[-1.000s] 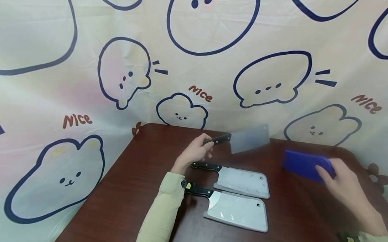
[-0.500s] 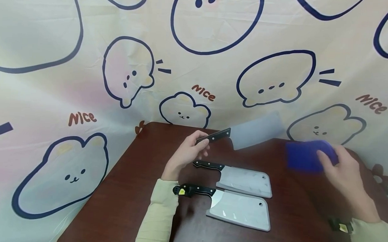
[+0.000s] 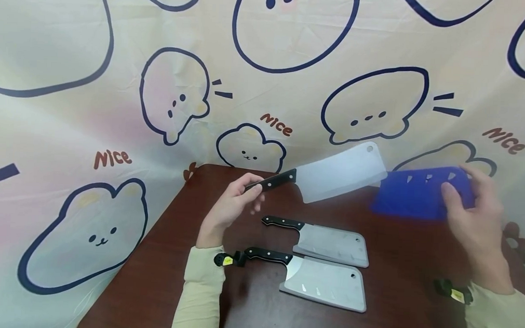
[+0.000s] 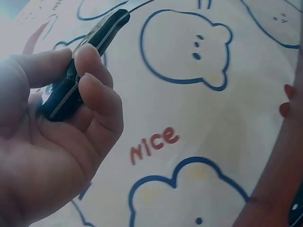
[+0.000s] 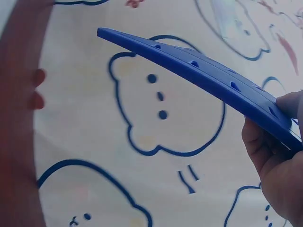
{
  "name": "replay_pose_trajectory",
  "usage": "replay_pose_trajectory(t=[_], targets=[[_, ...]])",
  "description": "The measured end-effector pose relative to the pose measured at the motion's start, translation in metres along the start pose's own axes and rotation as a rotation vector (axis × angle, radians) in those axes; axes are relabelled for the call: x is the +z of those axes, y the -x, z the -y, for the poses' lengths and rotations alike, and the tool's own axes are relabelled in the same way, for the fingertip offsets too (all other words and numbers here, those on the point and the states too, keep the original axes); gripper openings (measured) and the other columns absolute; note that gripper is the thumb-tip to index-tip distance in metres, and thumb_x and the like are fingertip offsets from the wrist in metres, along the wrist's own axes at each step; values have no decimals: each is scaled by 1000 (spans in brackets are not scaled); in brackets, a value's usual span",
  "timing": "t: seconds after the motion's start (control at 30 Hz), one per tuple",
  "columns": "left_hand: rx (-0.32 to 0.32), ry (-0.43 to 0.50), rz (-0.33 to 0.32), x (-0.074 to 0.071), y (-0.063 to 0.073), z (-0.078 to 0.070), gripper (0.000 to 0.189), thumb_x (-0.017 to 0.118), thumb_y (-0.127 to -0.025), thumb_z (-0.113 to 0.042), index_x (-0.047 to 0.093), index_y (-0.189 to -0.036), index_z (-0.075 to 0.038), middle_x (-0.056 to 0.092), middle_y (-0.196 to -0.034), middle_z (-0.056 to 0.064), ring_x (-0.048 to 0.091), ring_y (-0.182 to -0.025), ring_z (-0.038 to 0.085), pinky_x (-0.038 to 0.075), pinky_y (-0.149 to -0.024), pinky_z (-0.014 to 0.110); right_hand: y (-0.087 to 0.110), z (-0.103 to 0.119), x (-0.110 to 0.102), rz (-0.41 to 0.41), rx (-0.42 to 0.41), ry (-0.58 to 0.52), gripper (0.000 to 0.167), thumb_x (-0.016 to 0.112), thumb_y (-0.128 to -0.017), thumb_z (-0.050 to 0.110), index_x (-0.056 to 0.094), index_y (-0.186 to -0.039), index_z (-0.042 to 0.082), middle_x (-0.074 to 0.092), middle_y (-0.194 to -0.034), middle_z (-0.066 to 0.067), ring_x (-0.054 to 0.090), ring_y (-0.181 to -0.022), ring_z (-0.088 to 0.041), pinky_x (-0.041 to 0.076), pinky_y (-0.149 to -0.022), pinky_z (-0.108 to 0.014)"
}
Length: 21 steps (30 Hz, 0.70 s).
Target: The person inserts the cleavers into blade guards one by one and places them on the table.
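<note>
My left hand (image 3: 235,201) grips the black handle of a cleaver (image 3: 340,171), whose bare blade is raised above the table and points right. In the left wrist view the fingers curl round that handle (image 4: 102,35). Off to the right, my right hand (image 3: 478,215) pinches a blue blade cover (image 3: 413,193) between thumb and fingers, slots along its side. The cover's left end is close to the blade's tip; I cannot tell whether they touch. Below lie two more cleavers, an upper one (image 3: 329,243) and a lower one (image 3: 323,282), both in pale covers with handles leftward.
The dark brown table (image 3: 154,276) reaches back to a cloth backdrop (image 3: 291,97) printed with cartoon figures. The backdrop also runs along the table's left and right sides.
The blue cover has risen and turned so its slotted side shows. My left hand has drawn left and lower, the cleaver staying tilted upward. Both cleavers on the table stay put.
</note>
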<state>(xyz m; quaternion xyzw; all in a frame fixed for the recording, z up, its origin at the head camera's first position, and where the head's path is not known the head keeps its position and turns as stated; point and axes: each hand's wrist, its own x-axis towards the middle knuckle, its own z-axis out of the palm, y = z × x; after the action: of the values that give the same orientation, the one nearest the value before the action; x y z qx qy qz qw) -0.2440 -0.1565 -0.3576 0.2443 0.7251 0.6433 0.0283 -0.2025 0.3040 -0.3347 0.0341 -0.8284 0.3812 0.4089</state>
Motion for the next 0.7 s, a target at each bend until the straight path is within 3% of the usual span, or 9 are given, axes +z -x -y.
replay_pose_trajectory(t=[0.17,0.33,0.43,0.5,0.6,0.7], targets=[[52,10,-4,-13,10,-6,22,50,-103,-18,54,-118,-2,57,-81,10,54,-61,24,50,-59,30,-3,11,-2,-105,-87,-113,45,64,-93,10,57,-137,14,60,-121,20,56,-99,9,44,-89,-6],[85,25,1,-22,16,-7,22,49,-103,-18,55,-116,-1,57,-78,5,52,-58,19,48,-58,28,0,17,-8,-153,-42,-259,43,63,-92,4,57,-134,4,64,-122,8,61,-99,-4,49,-86,-10],[103,35,-1,-27,18,-6,21,47,-104,-17,56,-115,-1,56,-78,6,51,-58,20,47,-57,29,-1,19,-13,-158,50,-333,44,62,-92,2,56,-135,3,65,-121,1,62,-99,-10,50,-80,-9],[113,42,-5,-29,19,-6,21,46,-104,-17,56,-114,-2,56,-78,6,50,-58,20,47,-56,29,-1,21,-19,-156,174,-412,44,62,-93,4,56,-136,8,63,-124,-1,62,-102,-13,51,-75,-9],[121,52,-13,-32,21,-7,21,46,-104,-18,58,-113,-4,57,-78,7,50,-59,23,48,-57,29,-2,23,-25,-160,357,-591,46,64,-93,8,56,-137,17,60,-131,-4,59,-110,-17,52,-70,-10],[134,62,-18,-33,23,-8,21,46,-104,-19,59,-113,-5,58,-79,7,50,-58,25,49,-57,30,-2,24,-28,-159,422,-800,47,66,-92,6,56,-137,16,58,-133,-7,58,-114,-20,53,-65,-12]])
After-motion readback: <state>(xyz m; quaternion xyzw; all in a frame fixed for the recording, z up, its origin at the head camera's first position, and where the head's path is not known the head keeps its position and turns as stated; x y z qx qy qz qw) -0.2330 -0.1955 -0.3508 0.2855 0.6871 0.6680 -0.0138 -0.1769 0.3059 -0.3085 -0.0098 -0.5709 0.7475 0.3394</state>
